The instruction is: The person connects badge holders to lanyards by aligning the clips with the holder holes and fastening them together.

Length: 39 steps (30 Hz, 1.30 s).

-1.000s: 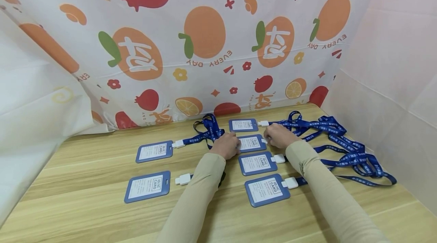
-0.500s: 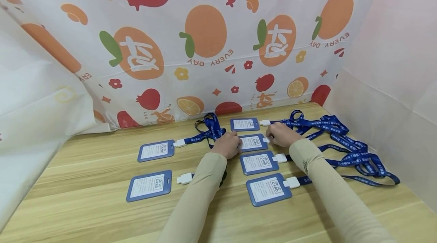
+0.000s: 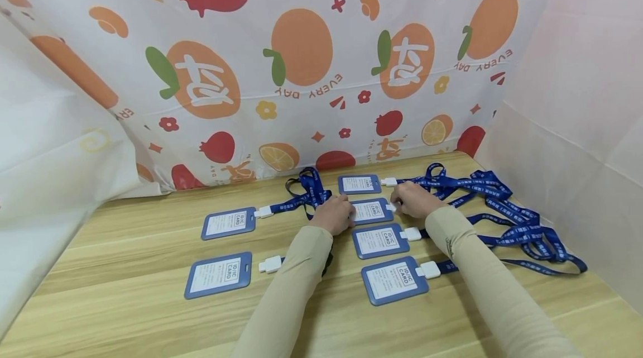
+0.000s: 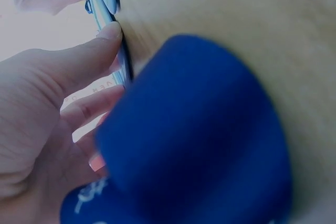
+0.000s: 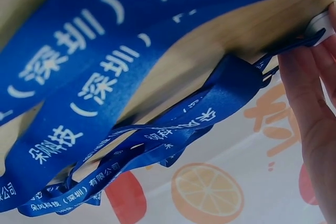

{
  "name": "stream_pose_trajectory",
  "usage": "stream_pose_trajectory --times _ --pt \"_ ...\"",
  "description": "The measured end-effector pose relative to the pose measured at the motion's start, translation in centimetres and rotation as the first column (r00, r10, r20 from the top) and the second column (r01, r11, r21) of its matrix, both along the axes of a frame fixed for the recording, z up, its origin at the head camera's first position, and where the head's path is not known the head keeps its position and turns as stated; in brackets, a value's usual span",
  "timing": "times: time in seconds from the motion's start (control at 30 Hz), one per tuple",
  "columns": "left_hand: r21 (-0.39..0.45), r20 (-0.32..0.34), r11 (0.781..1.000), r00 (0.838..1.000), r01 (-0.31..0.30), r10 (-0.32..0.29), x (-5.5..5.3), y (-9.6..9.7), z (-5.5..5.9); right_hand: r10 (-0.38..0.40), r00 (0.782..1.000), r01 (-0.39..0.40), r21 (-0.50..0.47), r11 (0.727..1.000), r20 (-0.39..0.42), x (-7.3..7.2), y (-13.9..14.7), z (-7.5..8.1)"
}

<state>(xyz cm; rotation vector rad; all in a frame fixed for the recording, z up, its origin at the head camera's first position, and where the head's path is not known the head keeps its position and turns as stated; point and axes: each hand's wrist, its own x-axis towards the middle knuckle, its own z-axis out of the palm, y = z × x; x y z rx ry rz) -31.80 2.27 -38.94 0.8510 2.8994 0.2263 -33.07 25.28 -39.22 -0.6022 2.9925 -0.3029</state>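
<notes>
In the head view my left hand (image 3: 332,214) grips the left edge of a blue ID card holder (image 3: 373,210), the second from the back in the right-hand column. The left wrist view shows the thumb and fingers of the left hand (image 4: 58,93) on the holder's edge. My right hand (image 3: 414,200) pinches the white lanyard clip (image 3: 390,208) at the holder's slot end; whether clip and slot are joined is too small to tell. Blue lanyard straps (image 5: 105,82) with white print loop beside the right hand (image 5: 310,98) in the right wrist view.
Other holders lie around it: one behind (image 3: 359,184), two in front (image 3: 380,240) (image 3: 394,280), with clips at their slots. On the left are a holder (image 3: 228,223) with a clip and one (image 3: 218,275) whose clip (image 3: 270,264) lies apart. Lanyards (image 3: 512,224) heap at right.
Both hands stay at the same holder and clip with hardly any movement. The head view shifts very slightly.
</notes>
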Motion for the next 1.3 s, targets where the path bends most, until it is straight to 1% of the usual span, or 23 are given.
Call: stream_pose_trajectory --times 0.23,0.5,0.77,1.0,1.13,1.3 --pt "0.014 -0.001 1.000 1.000 0.013 -0.013 0.0 -0.3 -0.1 -0.013 1.000 0.013 0.001 1.000 0.023 0.0 -0.1 0.1" --pt "0.016 0.002 1.000 1.000 0.023 -0.023 -0.2 -0.5 0.0 -0.021 0.999 0.021 -0.015 1.000 0.026 0.0 0.1 0.2" --pt "0.016 0.000 1.000 1.000 0.020 -0.020 -0.3 -0.4 -0.2 -0.029 0.999 0.029 -0.015 0.999 0.032 -0.1 0.1 0.1" --pt "0.015 0.006 1.000 1.000 0.012 -0.013 -0.3 -0.1 -0.2 -0.065 0.997 0.065 -0.011 0.998 0.051 -0.1 0.1 0.1" --pt "-0.010 -0.002 1.000 1.000 0.011 -0.011 -0.2 0.2 0.0 -0.065 0.996 0.065 0.007 0.998 0.059 -0.3 0.0 0.1" --pt "-0.101 -0.069 0.994 0.997 0.037 -0.044 -0.1 0.8 1.0 -0.048 0.997 0.046 0.044 0.998 0.060 -0.4 -0.3 0.3"
